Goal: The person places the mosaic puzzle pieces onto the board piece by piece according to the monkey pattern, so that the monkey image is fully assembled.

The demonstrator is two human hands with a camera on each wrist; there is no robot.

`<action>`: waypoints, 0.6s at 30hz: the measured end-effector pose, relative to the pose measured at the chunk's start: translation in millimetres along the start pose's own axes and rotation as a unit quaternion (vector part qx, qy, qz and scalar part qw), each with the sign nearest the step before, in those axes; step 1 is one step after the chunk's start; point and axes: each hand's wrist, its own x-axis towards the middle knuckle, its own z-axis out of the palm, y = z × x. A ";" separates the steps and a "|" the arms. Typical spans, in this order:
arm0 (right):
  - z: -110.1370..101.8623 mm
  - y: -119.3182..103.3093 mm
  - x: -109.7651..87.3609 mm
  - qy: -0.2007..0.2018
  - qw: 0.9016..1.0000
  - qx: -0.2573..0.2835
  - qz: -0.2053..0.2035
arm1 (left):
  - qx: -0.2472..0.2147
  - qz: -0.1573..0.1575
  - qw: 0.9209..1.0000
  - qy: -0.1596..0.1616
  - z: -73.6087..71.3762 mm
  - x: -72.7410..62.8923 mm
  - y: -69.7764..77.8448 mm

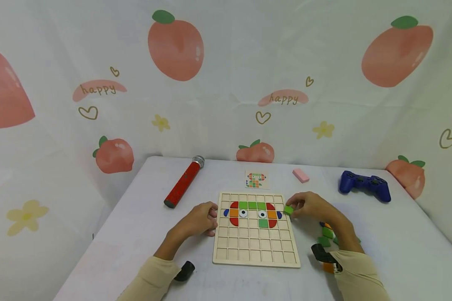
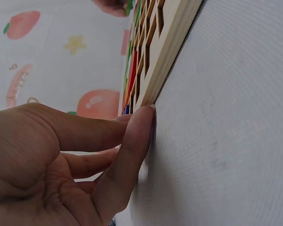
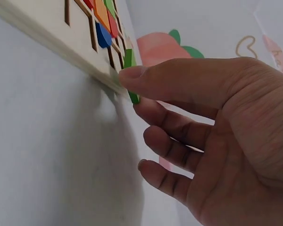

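Observation:
A square wooden grid board [image 1: 256, 255] lies on the table, its upper rows holding red, green, orange and blue tiles and two eye discs [image 1: 242, 213]. At its left side my left hand [image 1: 199, 219] holds the board's edge; in the left wrist view the thumb and a finger [image 2: 137, 136] meet at that edge. My right hand [image 1: 310, 205] pinches a green tile [image 3: 131, 70] between thumb and forefinger, by the board's upper right edge. The other right fingers [image 3: 165, 176] are loosely bent. A small pattern card [image 1: 257, 179] lies behind the board.
Loose tiles [image 1: 327, 232], green, orange and blue, lie under and beside the right forearm, which partly hides them. A red microphone [image 1: 184, 184] lies back left. A pink block [image 1: 300, 175] and a blue game controller [image 1: 364, 185] lie back right. A peach-printed cloth [image 1: 226, 104] hangs behind the table.

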 end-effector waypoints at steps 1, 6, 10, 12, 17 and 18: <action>1.0 -1.9 0.5 -0.001 1.000 0.002 -0.002 | 0.000 0.001 1.000 0.000 -0.2 0.1 -0.1; 10.3 -13.5 4.0 -0.006 1.000 0.016 -0.008 | -0.001 -0.003 1.000 0.000 0.2 0.0 0.0; 18.6 -23.2 7.1 -0.005 0.999 0.029 -0.024 | 0.001 -0.004 1.000 0.001 0.6 -0.2 0.4; 22.1 -27.2 8.4 -0.006 0.999 0.032 -0.034 | 0.001 -0.005 1.000 0.001 0.6 -0.4 0.3; 29.6 -34.8 10.9 -0.006 0.998 0.028 -0.064 | -0.002 -0.006 1.000 0.002 1.0 -1.0 0.9; 31.4 -36.4 11.6 -0.007 0.997 0.025 -0.070 | -0.002 -0.007 1.000 0.002 0.9 -1.3 1.2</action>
